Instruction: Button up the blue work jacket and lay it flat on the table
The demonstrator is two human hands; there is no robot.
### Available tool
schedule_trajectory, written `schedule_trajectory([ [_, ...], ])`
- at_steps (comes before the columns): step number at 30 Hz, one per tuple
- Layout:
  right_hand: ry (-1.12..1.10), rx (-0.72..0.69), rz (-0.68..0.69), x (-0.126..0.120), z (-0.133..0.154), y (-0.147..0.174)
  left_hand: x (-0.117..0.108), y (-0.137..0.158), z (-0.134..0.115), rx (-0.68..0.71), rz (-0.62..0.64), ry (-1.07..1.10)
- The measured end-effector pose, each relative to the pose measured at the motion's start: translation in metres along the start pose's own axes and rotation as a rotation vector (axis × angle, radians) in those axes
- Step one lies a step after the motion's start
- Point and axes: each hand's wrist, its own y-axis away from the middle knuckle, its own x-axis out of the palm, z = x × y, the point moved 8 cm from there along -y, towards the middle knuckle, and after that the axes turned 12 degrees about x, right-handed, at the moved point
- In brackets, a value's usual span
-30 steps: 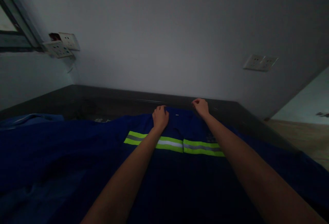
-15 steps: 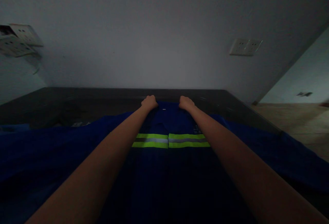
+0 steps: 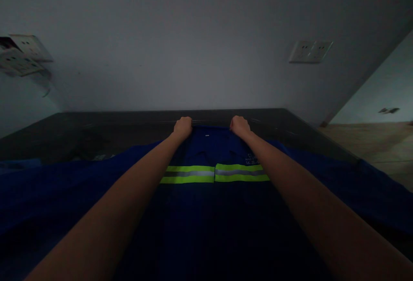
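Note:
A dark blue work jacket [image 3: 206,212] lies spread out with its front up and its sleeves stretched to both sides. Yellow-green reflective bands [image 3: 187,174] with a grey stripe cross its chest. Up at the collar [image 3: 211,139], which carries a small white label, my left hand [image 3: 183,127] is closed on the left edge of the cloth. My right hand [image 3: 240,126] grips the collar's other edge, fingers wrapped and partly hidden. White lettering [image 3: 251,159] shows on the chest beside my right forearm.
The jacket lies on a dark surface [image 3: 264,117] that meets a grey wall [image 3: 180,48]. Sockets [image 3: 311,52] are mounted on the wall at right, and more sockets [image 3: 30,47] at left. Pale flooring [image 3: 371,141] shows at the right. A bluish cloth [image 3: 19,165] lies at far left.
My hands have moved apart, the left one leftward and the right one rightward, and the collar between them is spread wider. The view has shifted slightly.

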Motion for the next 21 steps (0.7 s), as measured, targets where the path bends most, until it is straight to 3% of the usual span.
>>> schedule_trajectory([
  [8, 0.102, -0.078, 0.001, 0.002, 0.007, 0.003, 0.005, -0.003, -0.009, 0.028, 0.117, -0.061],
  [13, 0.016, -0.097, 0.029, 0.011, 0.001, -0.001, 0.017, -0.007, -0.008, 0.114, 0.058, 0.036],
  [17, -0.054, -0.066, 0.027, 0.014, -0.007, -0.006, 0.016, -0.008, -0.001, 0.088, -0.027, 0.087],
  [21, -0.096, -0.035, -0.008, 0.012, -0.012, -0.009, 0.013, -0.010, 0.000, 0.102, 0.001, 0.095],
])
